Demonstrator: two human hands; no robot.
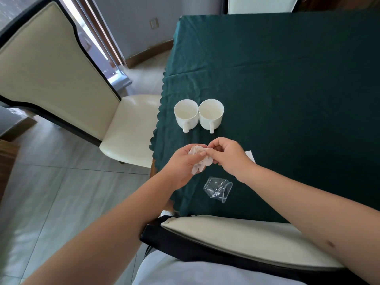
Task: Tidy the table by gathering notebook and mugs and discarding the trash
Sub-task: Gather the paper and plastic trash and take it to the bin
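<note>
Two white mugs (186, 115) (211, 114) stand side by side near the table's left edge, handles toward me. Just in front of them my left hand (183, 163) and my right hand (228, 156) both hold a crumpled white paper (202, 161) above the dark green tablecloth (287, 89). A crushed clear plastic cup (218, 189) lies on the cloth below my hands. A white corner of paper or a notebook (250, 156) shows behind my right wrist, mostly hidden.
A cream chair with a dark frame (61, 79) stands left of the table. Another chair's back (246, 239) is against the near table edge, right in front of me. Grey tiled floor (51, 192) lies to the left.
</note>
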